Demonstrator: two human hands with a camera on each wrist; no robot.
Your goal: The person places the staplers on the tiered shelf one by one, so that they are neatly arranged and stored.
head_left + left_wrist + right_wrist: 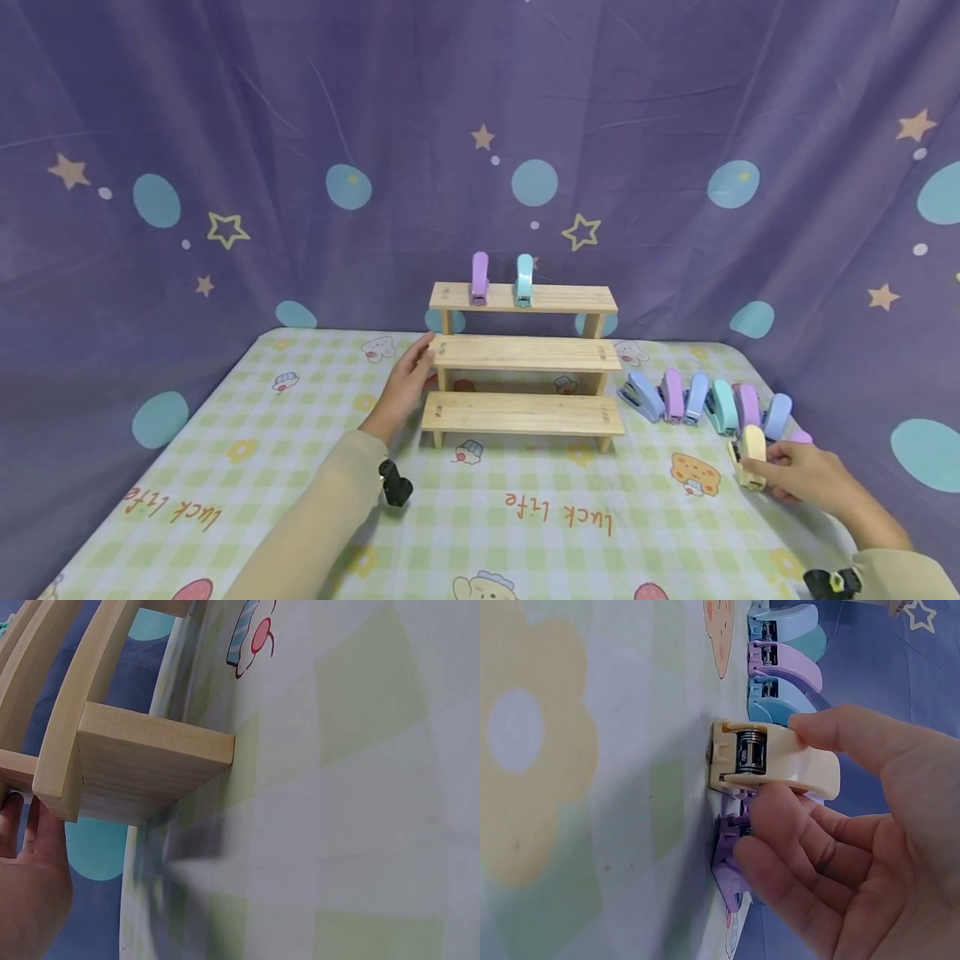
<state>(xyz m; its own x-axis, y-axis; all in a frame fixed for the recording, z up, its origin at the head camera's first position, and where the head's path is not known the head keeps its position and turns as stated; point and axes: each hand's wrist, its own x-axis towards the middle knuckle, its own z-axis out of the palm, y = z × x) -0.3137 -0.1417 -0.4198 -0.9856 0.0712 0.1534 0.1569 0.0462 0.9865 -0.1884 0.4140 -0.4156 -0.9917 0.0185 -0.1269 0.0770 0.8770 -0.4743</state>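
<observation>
At the right side of the table, my right hand (pixel 812 477) pinches a cream stapler (pixel 752 458) between thumb and fingers. The right wrist view shows that stapler (pixel 772 759) close up, with a purple stapler (pixel 731 855) just beyond the fingertips. My left hand (pixel 405 385) rests against the left side of a three-step wooden stand (pixel 525 414), its fingers extended; in the left wrist view the fingertips are partly hidden by the wood. On the top step stand a purple stapler (pixel 480 279) and a turquoise stapler (pixel 524 281), side by side.
Several blue, purple and turquoise staplers, among them a blue one (pixel 643 397) and a turquoise one (pixel 723 407), form a row right of the stand. A green checked cloth (pixel 300 467) covers the table. Behind it hangs a purple curtain (pixel 420 108).
</observation>
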